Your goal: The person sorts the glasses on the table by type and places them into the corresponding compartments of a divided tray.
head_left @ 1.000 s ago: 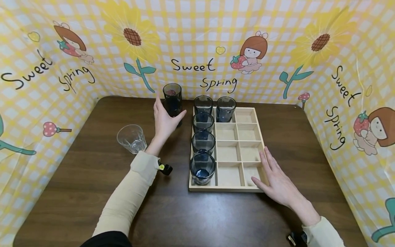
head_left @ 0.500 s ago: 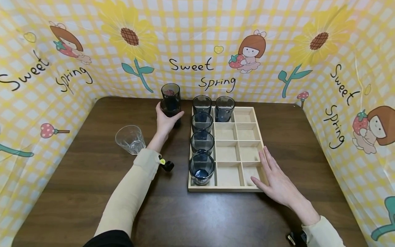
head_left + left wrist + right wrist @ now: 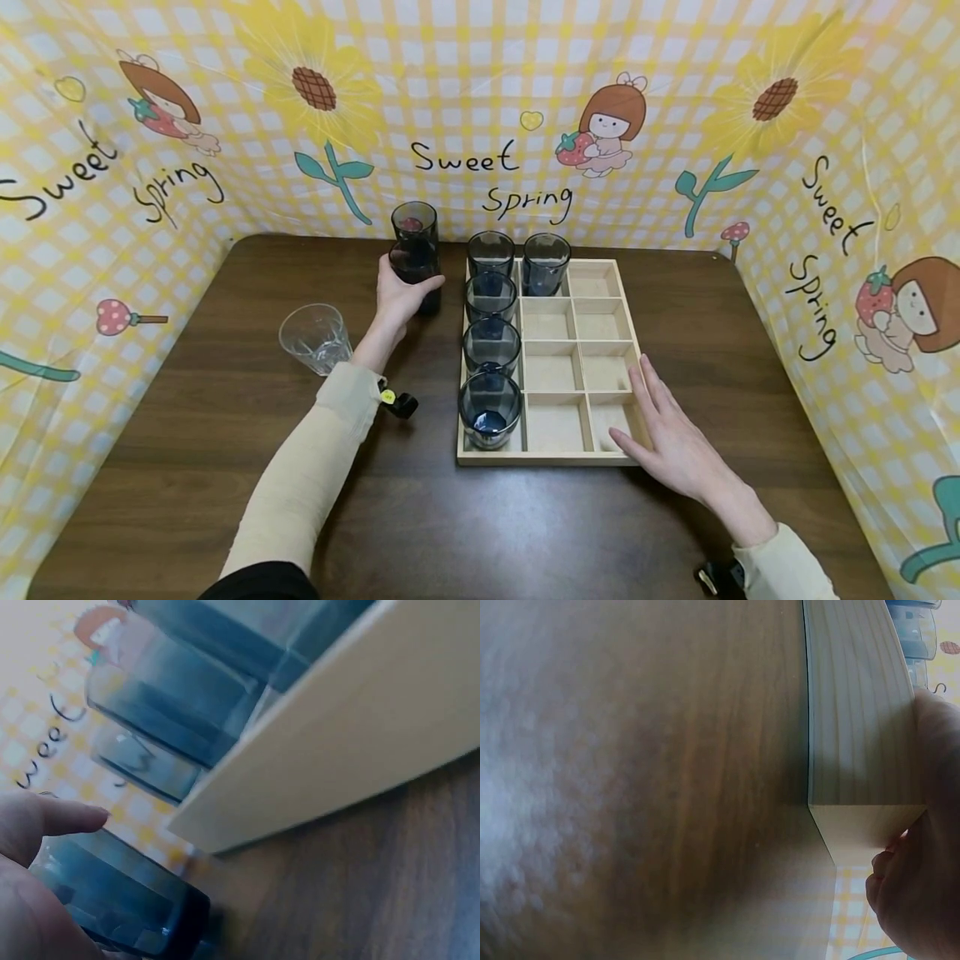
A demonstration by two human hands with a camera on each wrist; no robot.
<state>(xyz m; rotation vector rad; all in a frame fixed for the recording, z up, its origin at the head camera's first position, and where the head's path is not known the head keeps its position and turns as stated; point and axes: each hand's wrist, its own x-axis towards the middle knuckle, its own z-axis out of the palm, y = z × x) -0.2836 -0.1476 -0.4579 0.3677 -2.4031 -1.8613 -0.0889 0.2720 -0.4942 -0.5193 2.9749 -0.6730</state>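
Observation:
My left hand (image 3: 396,304) grips a smoky dark glass (image 3: 415,263) at the back of the table, left of the tray. In the left wrist view the thumb lies along this glass (image 3: 131,892), whose thick base is near the tabletop. A second dark glass (image 3: 414,217) stands right behind it, partly covered. With fingers stretched out, my right hand (image 3: 682,446) rests on the right edge of a divided wooden tray (image 3: 551,459), near its front corner. Dark glasses fill the tray's left column, the nearest one (image 3: 491,410) at the front; another glass (image 3: 547,265) occupies the middle column's back compartment.
A clear glass (image 3: 318,337) stands on the brown wooden table (image 3: 187,433), just left of my left wrist. Yellow checked cloth (image 3: 480,108) hangs around the back and sides of the table. The tray's right column and the front of its middle column are bare.
My left hand has come from an open pose beside the nearer dark glass to a grip around it. The right hand stays on the tray edge.

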